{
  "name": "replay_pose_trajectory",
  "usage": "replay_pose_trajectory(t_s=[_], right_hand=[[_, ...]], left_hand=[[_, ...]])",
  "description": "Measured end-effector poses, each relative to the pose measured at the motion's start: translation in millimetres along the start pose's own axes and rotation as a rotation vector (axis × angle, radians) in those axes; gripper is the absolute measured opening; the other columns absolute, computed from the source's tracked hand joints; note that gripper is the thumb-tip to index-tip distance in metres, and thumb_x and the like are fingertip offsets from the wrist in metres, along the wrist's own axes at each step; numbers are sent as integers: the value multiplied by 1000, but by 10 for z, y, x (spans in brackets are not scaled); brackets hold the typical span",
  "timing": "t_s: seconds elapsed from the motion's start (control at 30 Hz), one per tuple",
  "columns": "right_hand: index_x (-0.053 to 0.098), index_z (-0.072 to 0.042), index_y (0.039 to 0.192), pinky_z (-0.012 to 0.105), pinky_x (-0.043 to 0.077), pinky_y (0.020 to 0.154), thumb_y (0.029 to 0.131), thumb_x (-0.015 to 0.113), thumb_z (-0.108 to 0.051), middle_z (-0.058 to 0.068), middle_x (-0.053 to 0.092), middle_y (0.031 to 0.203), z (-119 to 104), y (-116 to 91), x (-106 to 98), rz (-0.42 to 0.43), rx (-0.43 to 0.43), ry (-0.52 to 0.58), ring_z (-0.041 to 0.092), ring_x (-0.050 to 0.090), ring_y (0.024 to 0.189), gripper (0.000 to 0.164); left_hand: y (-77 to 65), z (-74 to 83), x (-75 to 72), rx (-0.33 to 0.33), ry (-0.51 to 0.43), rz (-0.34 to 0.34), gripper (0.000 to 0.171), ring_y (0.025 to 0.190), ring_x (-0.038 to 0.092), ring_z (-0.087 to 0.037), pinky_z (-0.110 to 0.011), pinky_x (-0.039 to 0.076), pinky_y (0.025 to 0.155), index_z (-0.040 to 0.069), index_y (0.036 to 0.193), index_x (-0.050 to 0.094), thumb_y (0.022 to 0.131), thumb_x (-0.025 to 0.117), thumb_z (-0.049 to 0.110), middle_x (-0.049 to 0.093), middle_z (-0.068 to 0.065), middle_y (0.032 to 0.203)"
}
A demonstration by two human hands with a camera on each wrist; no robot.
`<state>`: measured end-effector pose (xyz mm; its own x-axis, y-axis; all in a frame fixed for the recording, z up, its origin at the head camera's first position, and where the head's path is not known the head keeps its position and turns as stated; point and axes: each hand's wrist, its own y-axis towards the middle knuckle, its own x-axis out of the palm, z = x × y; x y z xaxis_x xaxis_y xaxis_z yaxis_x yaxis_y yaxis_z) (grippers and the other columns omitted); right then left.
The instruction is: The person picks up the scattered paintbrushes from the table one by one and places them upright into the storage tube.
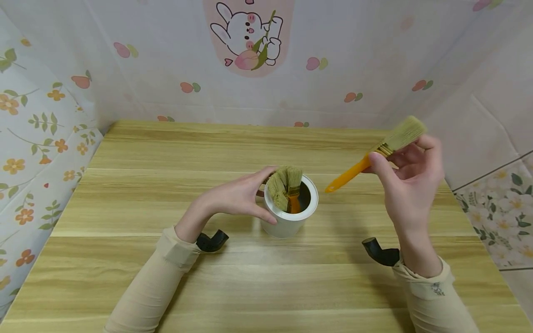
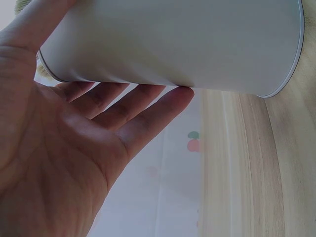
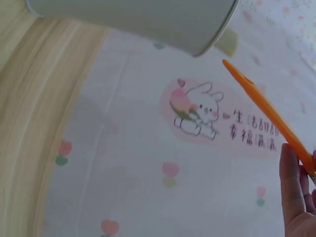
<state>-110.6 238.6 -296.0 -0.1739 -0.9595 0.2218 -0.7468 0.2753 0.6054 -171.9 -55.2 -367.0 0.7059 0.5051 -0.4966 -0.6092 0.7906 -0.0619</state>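
Observation:
A white can [image 1: 283,227] stands upright on the wooden table, holding several paintbrushes [image 1: 284,182] with their bristles up and leaning to the left side of the rim. My left hand [image 1: 235,194] grips the can from its left, thumb in front and fingers behind; in the left wrist view the fingertips touch the can's wall [image 2: 173,44]. To the right, my right hand [image 1: 412,178] pinches another paintbrush [image 1: 358,171] in the air. Its orange handle points down-left towards the can, and its pale bristles point up-right. In the right wrist view the orange handle [image 3: 266,108] shows below the can's rim.
The wooden table [image 1: 266,286] reaches back to a patterned cloth [image 1: 162,55] with a rabbit print. Flowered cloth [image 1: 33,138] hangs at the left side. A black curved piece sits at each wrist, one by the left cuff [image 1: 213,241], one by the right cuff [image 1: 381,253].

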Motion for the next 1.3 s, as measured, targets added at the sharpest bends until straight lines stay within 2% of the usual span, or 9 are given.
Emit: replay_pose_trajectory(t_s=[0.1, 0.2, 0.4, 0.57, 0.67, 0.77, 0.9, 1.03, 1.3], right_hand=[[52, 8, 113, 37, 66, 67, 80, 69, 24, 21, 65, 91, -22, -65, 76, -30, -27, 80, 29, 70, 73, 40], [50, 11, 113, 34, 66, 71, 80, 68, 26, 18, 66, 94, 3, -141, 128, -107, -41, 71, 27, 72, 78, 41], [43, 21, 116, 25, 65, 80, 81, 70, 24, 6, 69, 104, 105, -265, 190, -350, -38, -130, 16, 74, 90, 45], [49, 16, 122, 18, 62, 81, 78, 74, 24, 2, 70, 105, 182, -311, 207, -476, -71, -378, 7, 72, 91, 51], [51, 11, 123, 14, 60, 82, 78, 76, 21, 8, 68, 105, 219, -329, 209, -504, -72, -500, 1, 69, 91, 52], [52, 9, 124, 14, 59, 87, 80, 77, 17, 12, 68, 105, 242, -332, 209, -515, -62, -559, 1, 68, 92, 51], [53, 9, 125, 16, 57, 94, 81, 76, 17, 14, 70, 107, 245, -312, 192, -493, -69, -575, 7, 69, 98, 50], [54, 9, 125, 16, 56, 97, 81, 76, 17, 16, 69, 109, 249, -290, 169, -467, -81, -593, 5, 68, 103, 49], [56, 2, 129, 12, 52, 100, 85, 76, 11, 12, 70, 111, 266, -288, 152, -497, -91, -648, 12, 69, 104, 49]], left_hand=[[4, -1, 4, 4, -6, -2, 108, 142, 49, -19, -44, 47, 118, 21, 159, 26, 76, 93, 35, 49, 1, 150], [4, 1, 9, 1, -57, -15, 108, 142, 49, -21, -43, 50, 115, 21, 159, 25, 76, 93, 32, 48, -1, 150], [5, -3, 10, 0, -110, -28, 108, 142, 50, -22, -39, 54, 111, 22, 159, 23, 77, 93, 28, 45, -2, 152], [5, -9, 8, 12, -115, -29, 107, 141, 50, -22, -38, 54, 111, 21, 159, 24, 77, 93, 28, 47, -1, 151], [4, -14, 7, 16, -101, -22, 107, 142, 50, -21, -38, 54, 111, 21, 159, 24, 77, 93, 29, 47, -1, 151], [6, -13, 11, 22, -94, -17, 106, 142, 49, -21, -39, 53, 112, 21, 159, 25, 77, 93, 29, 47, -1, 151], [13, 2, 14, 10, -83, -13, 108, 143, 48, -20, -38, 52, 113, 20, 160, 24, 77, 93, 31, 46, 0, 152], [24, 10, 20, 1, -88, -5, 109, 143, 49, -20, -37, 53, 112, 21, 160, 24, 76, 93, 30, 45, 1, 152], [34, -19, 42, 15, -94, 36, 107, 142, 48, -20, -40, 53, 112, 22, 159, 26, 76, 94, 31, 45, 2, 152]])
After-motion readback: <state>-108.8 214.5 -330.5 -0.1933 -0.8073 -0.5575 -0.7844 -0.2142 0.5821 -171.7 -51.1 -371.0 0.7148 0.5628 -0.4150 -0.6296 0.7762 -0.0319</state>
